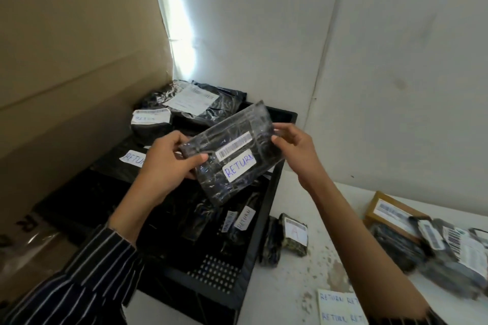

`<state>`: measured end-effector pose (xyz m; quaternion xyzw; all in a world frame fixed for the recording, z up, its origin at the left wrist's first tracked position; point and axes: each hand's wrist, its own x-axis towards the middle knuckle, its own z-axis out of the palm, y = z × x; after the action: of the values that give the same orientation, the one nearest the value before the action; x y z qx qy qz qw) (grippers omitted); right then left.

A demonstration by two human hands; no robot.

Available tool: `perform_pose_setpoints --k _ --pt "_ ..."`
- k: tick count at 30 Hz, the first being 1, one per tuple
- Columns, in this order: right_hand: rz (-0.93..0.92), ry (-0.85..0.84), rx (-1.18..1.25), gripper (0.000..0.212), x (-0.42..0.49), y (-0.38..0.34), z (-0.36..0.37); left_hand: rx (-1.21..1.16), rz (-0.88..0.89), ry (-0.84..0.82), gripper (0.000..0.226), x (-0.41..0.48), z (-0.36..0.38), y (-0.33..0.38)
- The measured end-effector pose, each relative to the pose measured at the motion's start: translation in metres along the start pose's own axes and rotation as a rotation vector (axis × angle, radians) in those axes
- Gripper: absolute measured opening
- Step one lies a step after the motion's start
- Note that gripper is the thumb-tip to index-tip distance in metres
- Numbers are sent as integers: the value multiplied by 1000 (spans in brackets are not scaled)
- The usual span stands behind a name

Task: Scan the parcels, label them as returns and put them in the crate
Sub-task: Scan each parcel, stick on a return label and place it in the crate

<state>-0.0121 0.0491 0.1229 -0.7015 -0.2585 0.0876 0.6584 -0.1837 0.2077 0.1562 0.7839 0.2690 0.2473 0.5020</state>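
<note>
My left thumb is covering part of the parcel [232, 153], and the label sheet [340, 309] on the desk [317, 258] is running off the bottom edge. I am holding the parcel over the crate [264, 224], left hand [169, 163] gripping its lower end and right hand [295, 148] pinching its upper end. Its long axis is rising left to right, with the RETURN label facing me.

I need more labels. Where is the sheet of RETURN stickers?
Head view, bottom right: the sticker sheet lies on the white table, right of the black crate.
</note>
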Motion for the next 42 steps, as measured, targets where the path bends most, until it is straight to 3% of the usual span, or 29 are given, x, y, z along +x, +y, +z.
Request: perform_pose_setpoints --k 4,6,10,13,16,19,20,23,25,26,28,31,34,37,42 --pt "-123 13 -526 31 -21 32 18 149 -43 110 32 -12 -2 -38" --pt "-156 41 -623 30 -40 41 25 205 -64 110 34 -18 3 -51" --pt "-108 68 -537 26 -69 52 36 365 -25 30 27 -22 18 -52" --pt "-91 83 -466 24 -77 57 37 392 -130 -99 25 -20 35 -56" --pt "-97 74 -454 25 -78 58 35 263 -403 -214 26 -17 53 -69" --pt "-95 65 -446 23 -79 60 34 -40 -699 -248 8 -17 63 -69" --pt "-90 66 -445 24 -79 60 35 -111 -757 -251 13 -15 66 -71" --pt "-63 71 -435 36 -81 62 39 -215 -803 -289 23 -8 70 -77" --pt "-42 70 -417 39 -81 62 40 -121 -812 -324 20 -1 74 -86" --pt "-38 70 -409 39 -81 63 40 -12 -796 -348 16 2 75 -90" --pt "-37 74 -391 39 -82 64 40 319 -690 -420 31 7 77 -99" --pt "-33 75 -373 37 -82 65 40 998 -236 -514 61 14 75 -110" --pt "-22 78 -369 38 -83 65 40 1368 121 -672 101 16 78 -114" --pt "-12 71 -364 37 -84 64 40 1588 207 -784 121 20 82 -123" --pt "-11 9 -362 33 -87 63 38 1693 346 -809 108 19 85 -127"
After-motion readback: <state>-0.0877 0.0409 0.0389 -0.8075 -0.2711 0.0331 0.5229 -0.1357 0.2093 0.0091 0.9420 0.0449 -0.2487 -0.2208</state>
